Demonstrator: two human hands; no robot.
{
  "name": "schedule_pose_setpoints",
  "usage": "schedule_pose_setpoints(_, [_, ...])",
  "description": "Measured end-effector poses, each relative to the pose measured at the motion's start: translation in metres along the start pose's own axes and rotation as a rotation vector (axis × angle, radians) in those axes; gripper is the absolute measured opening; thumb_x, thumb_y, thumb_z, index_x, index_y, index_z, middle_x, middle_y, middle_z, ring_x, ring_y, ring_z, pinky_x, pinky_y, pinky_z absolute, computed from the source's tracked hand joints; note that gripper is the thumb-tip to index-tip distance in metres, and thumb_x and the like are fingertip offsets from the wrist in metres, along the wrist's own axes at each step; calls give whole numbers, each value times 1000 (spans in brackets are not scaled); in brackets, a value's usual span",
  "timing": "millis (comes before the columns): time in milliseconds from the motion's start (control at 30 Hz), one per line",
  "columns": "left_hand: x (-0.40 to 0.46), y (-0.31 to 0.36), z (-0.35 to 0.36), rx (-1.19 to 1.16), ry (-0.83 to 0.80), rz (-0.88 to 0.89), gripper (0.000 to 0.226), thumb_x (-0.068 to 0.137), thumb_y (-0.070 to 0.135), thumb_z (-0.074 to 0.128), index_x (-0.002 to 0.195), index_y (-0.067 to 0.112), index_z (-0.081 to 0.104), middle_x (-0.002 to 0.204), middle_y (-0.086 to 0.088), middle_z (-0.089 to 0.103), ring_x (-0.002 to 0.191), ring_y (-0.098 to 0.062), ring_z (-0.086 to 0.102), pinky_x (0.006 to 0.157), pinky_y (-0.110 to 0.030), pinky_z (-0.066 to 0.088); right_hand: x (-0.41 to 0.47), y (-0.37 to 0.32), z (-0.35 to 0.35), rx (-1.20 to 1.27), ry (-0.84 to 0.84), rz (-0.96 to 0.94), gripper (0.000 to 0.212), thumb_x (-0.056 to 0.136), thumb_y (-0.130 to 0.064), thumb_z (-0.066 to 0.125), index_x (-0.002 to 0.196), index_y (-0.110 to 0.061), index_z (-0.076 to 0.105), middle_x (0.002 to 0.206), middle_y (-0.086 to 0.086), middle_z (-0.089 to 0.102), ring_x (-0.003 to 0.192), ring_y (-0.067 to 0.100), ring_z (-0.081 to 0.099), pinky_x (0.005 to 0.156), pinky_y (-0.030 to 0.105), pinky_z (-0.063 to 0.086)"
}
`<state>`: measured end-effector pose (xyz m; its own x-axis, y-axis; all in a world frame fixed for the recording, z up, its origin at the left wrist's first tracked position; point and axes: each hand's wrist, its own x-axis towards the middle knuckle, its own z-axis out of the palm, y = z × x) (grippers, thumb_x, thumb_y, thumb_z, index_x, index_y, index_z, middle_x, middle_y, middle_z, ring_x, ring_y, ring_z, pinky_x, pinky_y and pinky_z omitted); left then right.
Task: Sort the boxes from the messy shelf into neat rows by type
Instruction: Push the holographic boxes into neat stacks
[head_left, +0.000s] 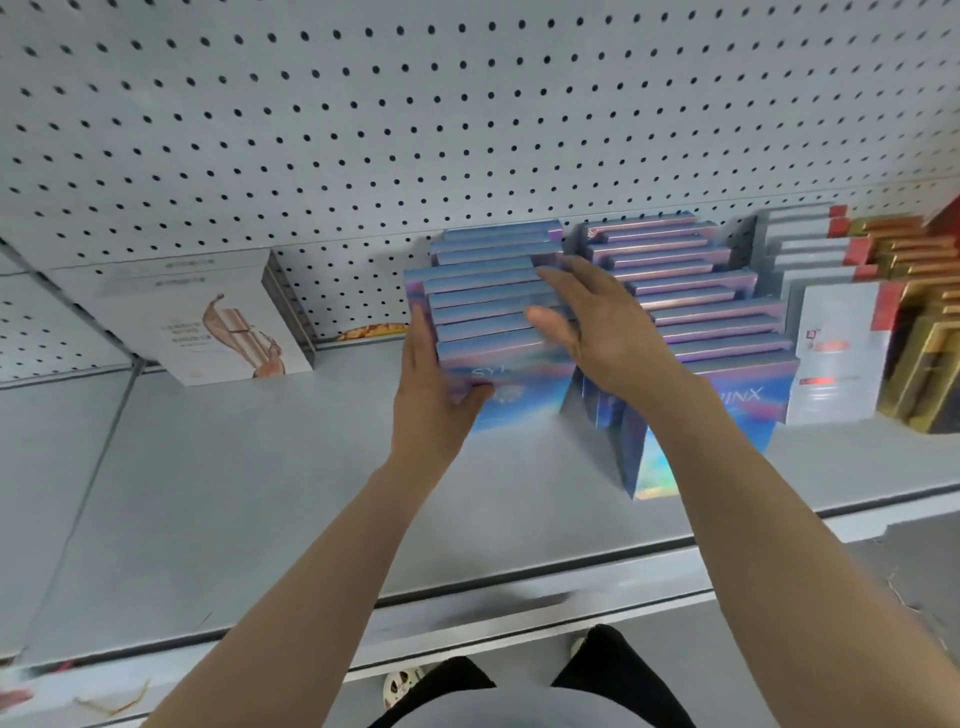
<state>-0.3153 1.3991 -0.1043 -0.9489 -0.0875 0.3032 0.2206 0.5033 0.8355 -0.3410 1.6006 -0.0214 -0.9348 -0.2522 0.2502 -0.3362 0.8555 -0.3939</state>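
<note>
While the left row of blue boxes (488, 306) stands on the grey shelf (234, 493) against the pegboard (363, 130), both hands close in on it from either side. The left hand (431, 384) lies flat along the row's left edge, fingers straight and pointing up the stack, with the thumb hooked across the face of the front box. The right hand (597, 322) rests on the row's right top corner, fingers spread and relaxed over the box tops, thumb out toward the left; it holds nothing. Both bare forearms reach up and forward from the bottom of the view.

The boxes are thin, shiny blue with a purple sheen, standing upright one behind another, their tops slightly uneven. Just right of this row stands a second row of blue boxes (696, 301) of the same kind, with one loose blue box (649, 457) leaning in front of it. Right of that are white boxes with red corners (826, 322), then gold boxes (924, 332). Well left of the blue row stands a white box with a swirl picture (208, 322).
</note>
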Motion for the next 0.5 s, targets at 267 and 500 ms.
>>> schedule_pose_setpoints(267, [-30, 49, 23, 522, 299, 44, 95, 81, 14, 77, 153, 2, 16, 159, -21, 18, 148, -40, 13, 119, -53, 20, -8, 61, -43, 30, 8, -64, 38, 98, -21, 56, 135, -10, 57, 138, 9, 56, 122, 31, 54, 99, 38, 42])
schedule_pose_setpoints(500, [-48, 104, 83, 656, 168, 389, 54, 86, 17, 70, 134, -1, 54, 144, -18, 49, 140, -39, 37, 112, -54, 33, -33, 112, -83, 40, -232, -56, 70, 78, -61, 68, 135, -21, 56, 133, 2, 56, 123, 23, 51, 105, 38, 41])
